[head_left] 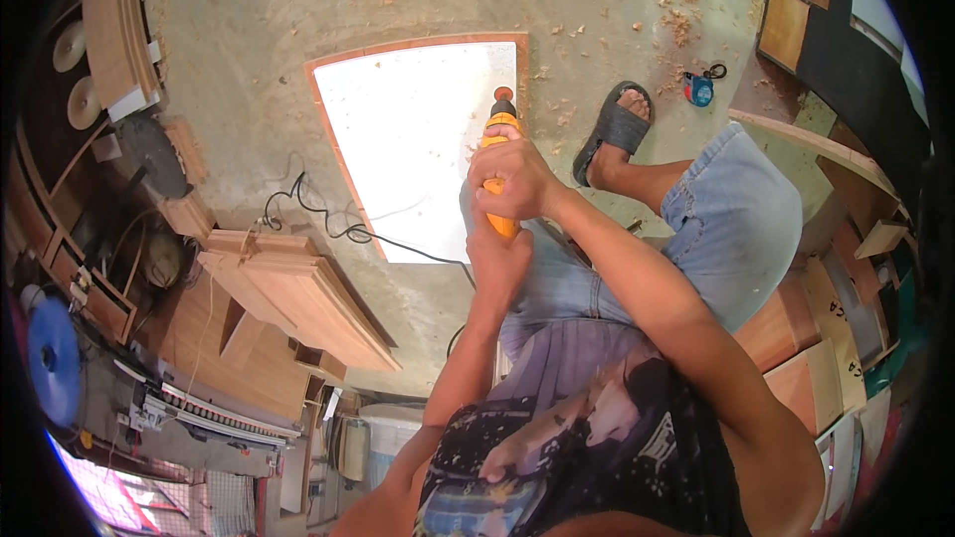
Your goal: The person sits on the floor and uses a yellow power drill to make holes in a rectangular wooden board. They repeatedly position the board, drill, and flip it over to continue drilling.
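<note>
Both my hands are closed around a yellow corded power drill [502, 120] that points away from me. A small round reddish-brown disc [503, 94] sits at its tip, over the right edge of a white panel [408, 139]. My right hand [523, 177] wraps the body of the drill. Nearer to me, my left hand [499, 255] grips its rear part. The panel lies on the floor with a thin brown wooden border [418, 41] round it. Whether the disc touches the panel cannot be made out.
A black cord [348, 230] loops over the panel's left side. Stacked wooden boards [298, 293] lie at the left. My sandalled foot [619, 129] stands right of the panel, near a blue-and-red tape measure [699, 90] and wood shavings [676, 25]. Wood pieces [811, 368] crowd the right.
</note>
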